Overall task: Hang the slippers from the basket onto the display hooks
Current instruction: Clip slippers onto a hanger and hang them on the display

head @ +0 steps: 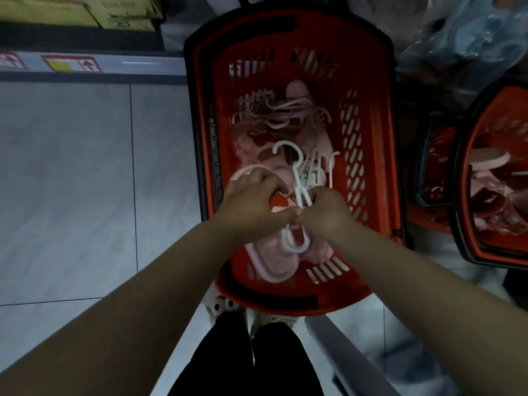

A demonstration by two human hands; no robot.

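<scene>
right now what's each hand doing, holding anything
left hand: closed, gripping a pink slipper over the basket.
right hand: closed, pinching the white hanger on that slipper.

Very little reads clearly from where I look. In the upper left of the frame, the shelf strip [143, 64] carries a red-bordered label [71, 63] with a yellow field and a red upward arrow. Its small print is too blurred to read. A second label [11, 60] at the far left edge shows another red arrow. The cardboard box [125, 12] above has dark printing I cannot make out. Near the middle, a paper tag [305, 175] on the white hanger [299, 192] bears a mark like a 9, nothing surer.
</scene>
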